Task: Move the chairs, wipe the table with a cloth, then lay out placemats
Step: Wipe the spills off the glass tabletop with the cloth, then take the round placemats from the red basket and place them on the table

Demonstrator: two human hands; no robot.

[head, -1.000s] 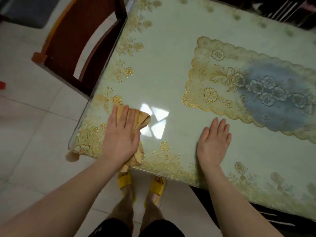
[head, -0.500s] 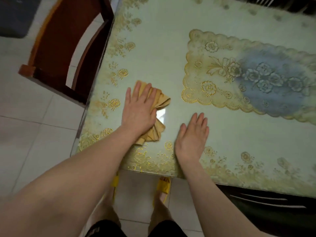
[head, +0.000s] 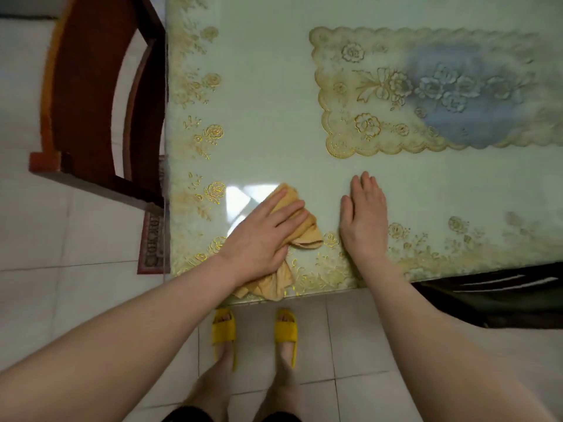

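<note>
My left hand (head: 264, 236) presses a crumpled yellow cloth (head: 304, 229) flat against the glass-topped table (head: 274, 117), close to its near edge. Part of the cloth hangs over that edge under my wrist. My right hand (head: 364, 219) rests palm down on the glass just right of the cloth, fingers together, holding nothing. Farther back on the right lies a gold-edged floral placemat (head: 426, 92) with a blue centre. A dark red wooden chair (head: 91, 95) stands at the table's left end, touching or nearly touching its edge.
My feet in yellow slippers (head: 254, 327) stand on pale floor tiles right at the near edge. A small patterned rug (head: 151, 239) lies by the table's left corner. A dark seat (head: 493, 296) sits under the near right edge.
My left hand has swept the cloth rightward along the near edge from the left corner, arcing away from the edge and back. My right hand stayed flat on the table beside it.
</note>
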